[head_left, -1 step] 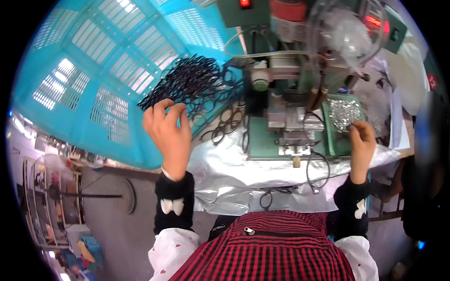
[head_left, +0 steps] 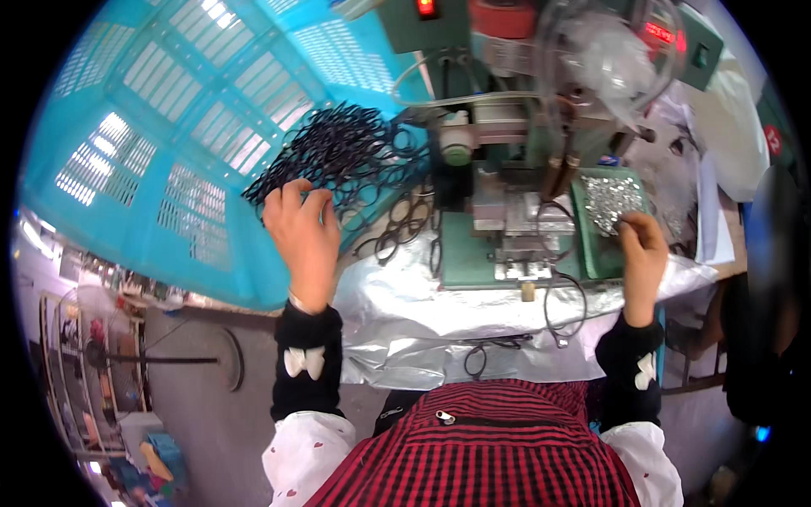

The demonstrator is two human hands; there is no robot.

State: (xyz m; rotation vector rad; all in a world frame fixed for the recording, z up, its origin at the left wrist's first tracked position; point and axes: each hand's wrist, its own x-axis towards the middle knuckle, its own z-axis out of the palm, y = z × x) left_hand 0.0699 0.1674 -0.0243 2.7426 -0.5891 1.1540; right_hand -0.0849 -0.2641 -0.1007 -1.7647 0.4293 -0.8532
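Observation:
My left hand [head_left: 302,238] hovers at the near edge of a pile of black elastic loops [head_left: 338,144] in a blue slatted basket [head_left: 182,144]. Its fingers are bent but apart, and nothing shows between them. On the other side, my right hand [head_left: 644,258] has thumb and fingertips pinched together at the edge of a green tray [head_left: 601,260]. Small shiny metal pieces [head_left: 612,203] fill the tray's far part. Whatever that pinch holds is too small to tell. Between my hands stands a green bench machine with a metal fixture [head_left: 528,228]; a black loop [head_left: 564,306] hangs at its front.
Several loose loops [head_left: 405,226] lie between basket and machine. Silver sheeting [head_left: 380,296] covers the table's front, where another black loop [head_left: 476,362] rests. Clear tubing and a plastic bag [head_left: 612,63] hang above the machine. A fan [head_left: 160,359] stands at the left.
The whole view has shifted slightly, so the machine and basket sit a little further left. My hands keep nearly the same places, the left slightly further right against the loop pile.

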